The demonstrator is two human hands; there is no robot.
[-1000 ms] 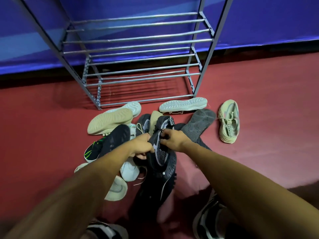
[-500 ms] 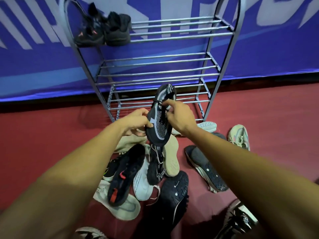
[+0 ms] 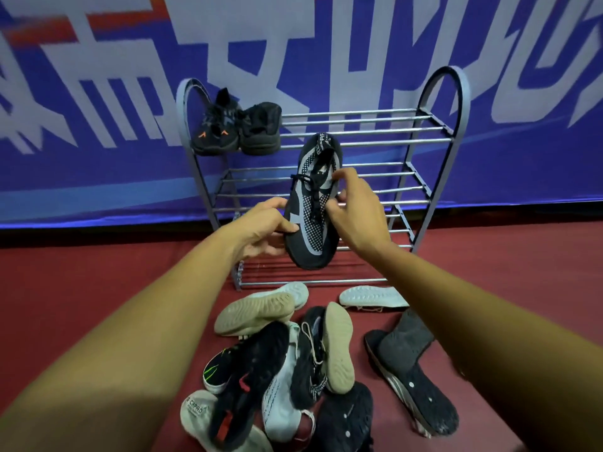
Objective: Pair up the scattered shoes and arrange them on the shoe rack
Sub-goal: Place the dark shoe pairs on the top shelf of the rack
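Left hand (image 3: pixel 264 230) and right hand (image 3: pixel 355 216) grip the mesh shoe (image 3: pixel 311 220) before the shoe rack (image 3: pixel 359 114). Bare rails run right of its black pair (image 3: pixel 238 130).

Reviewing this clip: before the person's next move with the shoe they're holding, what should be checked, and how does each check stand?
1. Black-and-grey shoe gripped by both hands, left hand at its side, right hand at the laces: ok.
2. Room on the top shelf of the rack beside the black pair: ok.
3. Its mate picked out: not ok, only one shoe is held.
4. Dark dotted shoe in the pile is that mate: cannot tell.
5. Path to the rack unblocked: ok.
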